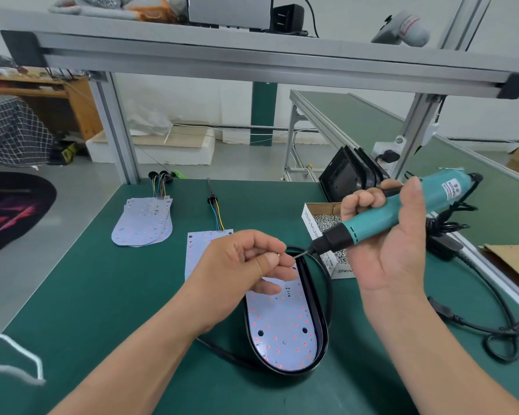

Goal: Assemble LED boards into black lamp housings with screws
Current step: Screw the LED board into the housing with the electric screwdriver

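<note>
- Just below the middle of the view, toward five o'clock, lies the black lamp housing (320,330), a long oval shell with a glossy raised rim, flat on the green table (102,295).
- Seated inside it is a pale LED board (282,324), dotted with red and orange points and a few dark holes. Its far end is hidden by the left hand.
- The left hand (243,259) hovers over the housing's twelve o'clock end, thumb and forefinger pinching a tiny screw (278,255).
- The right hand (387,235), at two o'clock of the housing, wraps its fingers round a teal electric screwdriver (402,208). The bit points toward nine o'clock, its tip just beside the screw.
- Under the screwdriver, at one o'clock, sits an open box of screws (321,218), partly covered by the right hand.
- At eleven o'clock of the housing lies a second board with coloured wires (195,253); further out, at ten o'clock, a stack of boards (144,220).
- Far back at one o'clock, spare black housings (346,175) stand on edge.
- A black cable (330,295) curves round the housing's three o'clock side.
</note>
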